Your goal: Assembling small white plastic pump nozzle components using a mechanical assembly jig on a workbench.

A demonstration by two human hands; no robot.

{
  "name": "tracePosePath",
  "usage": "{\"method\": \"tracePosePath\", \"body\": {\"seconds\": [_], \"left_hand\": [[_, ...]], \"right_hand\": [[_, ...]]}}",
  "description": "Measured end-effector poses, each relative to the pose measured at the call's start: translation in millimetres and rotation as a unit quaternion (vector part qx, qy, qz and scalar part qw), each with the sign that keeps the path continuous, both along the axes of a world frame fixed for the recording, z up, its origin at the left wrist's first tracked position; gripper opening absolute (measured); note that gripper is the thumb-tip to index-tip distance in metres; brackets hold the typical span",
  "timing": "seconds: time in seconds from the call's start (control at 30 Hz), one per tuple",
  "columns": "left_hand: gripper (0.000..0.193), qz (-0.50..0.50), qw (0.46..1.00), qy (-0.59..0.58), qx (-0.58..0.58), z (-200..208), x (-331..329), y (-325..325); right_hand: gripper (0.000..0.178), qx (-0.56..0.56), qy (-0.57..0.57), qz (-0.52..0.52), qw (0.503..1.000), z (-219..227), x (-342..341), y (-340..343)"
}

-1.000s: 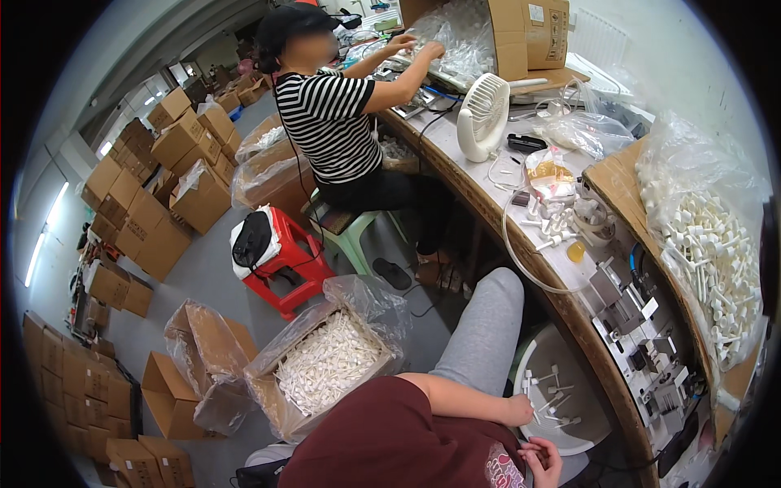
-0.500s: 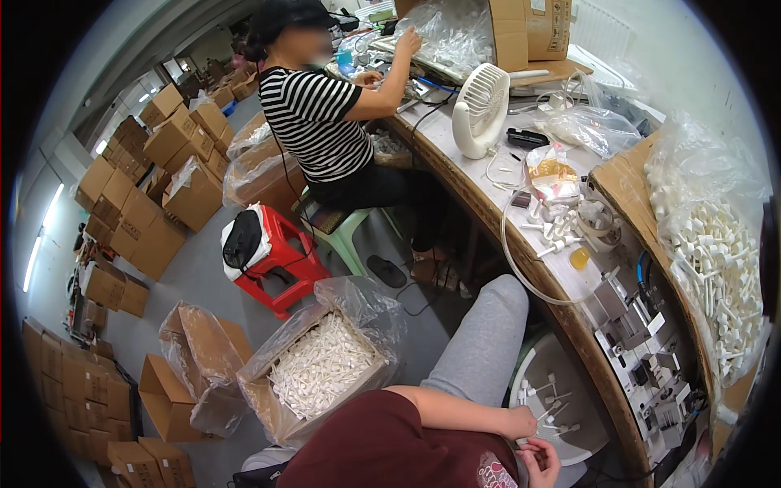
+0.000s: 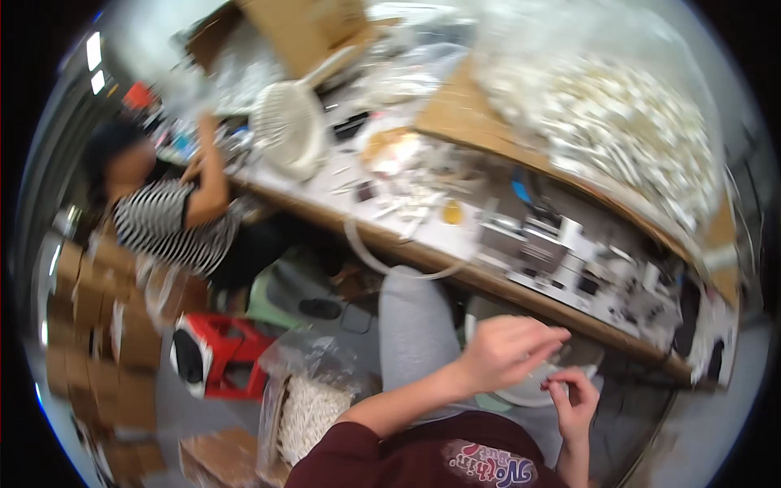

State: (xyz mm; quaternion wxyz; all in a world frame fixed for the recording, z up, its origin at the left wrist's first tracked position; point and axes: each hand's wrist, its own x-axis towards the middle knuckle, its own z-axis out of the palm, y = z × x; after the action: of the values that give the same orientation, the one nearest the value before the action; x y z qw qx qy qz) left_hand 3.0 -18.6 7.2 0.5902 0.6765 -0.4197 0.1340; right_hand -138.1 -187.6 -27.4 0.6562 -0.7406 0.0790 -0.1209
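Note:
My left hand (image 3: 512, 350) is raised above the pale basin (image 3: 525, 397) beside my knee, its fingers stretched toward the right and pressed together. Whatever they may hold is hidden and blurred. Lower and to the right, my right hand (image 3: 576, 398) has its thumb and forefinger bent together in a pinch over the basin's rim. Any piece between those fingertips is too small to make out. The two hands are a short way apart. My left forearm and hand cover much of the basin, so its contents barely show.
A bench (image 3: 488, 276) with a metal fixture (image 3: 541, 248) runs in front of me. On it are a white fan (image 3: 289, 130), a yellow cup (image 3: 452, 213) and a big bag of white plastic parts (image 3: 626, 122). A co-worker (image 3: 175, 211) sits at left, near a red stool (image 3: 232, 354).
The view has swung toward the bench, shifting everything left. My hands have come up from low over the basin and moved apart; the left now reaches across above it.

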Motion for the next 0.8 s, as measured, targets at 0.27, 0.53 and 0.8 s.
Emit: {"method": "tracePosePath", "body": {"seconds": [0.27, 0.53, 0.8], "left_hand": [[0.026, 0.061, 0.983, -0.176, 0.000, 81.0, 89.4, -48.0], [0.026, 0.138, 0.943, -0.250, 0.170, 98.1, 179.2, -127.4], [0.030, 0.218, 0.859, -0.319, 0.337, 89.6, 209.9, -165.6]], "right_hand": [[0.012, -0.309, -0.214, -0.105, 0.921, 89.9, 63.4, -64.7], [0.020, -0.575, -0.242, -0.243, 0.743, 138.4, 187.3, -149.3], [0.025, -0.711, -0.111, -0.255, 0.646, 138.6, 237.3, -191.4]]}}
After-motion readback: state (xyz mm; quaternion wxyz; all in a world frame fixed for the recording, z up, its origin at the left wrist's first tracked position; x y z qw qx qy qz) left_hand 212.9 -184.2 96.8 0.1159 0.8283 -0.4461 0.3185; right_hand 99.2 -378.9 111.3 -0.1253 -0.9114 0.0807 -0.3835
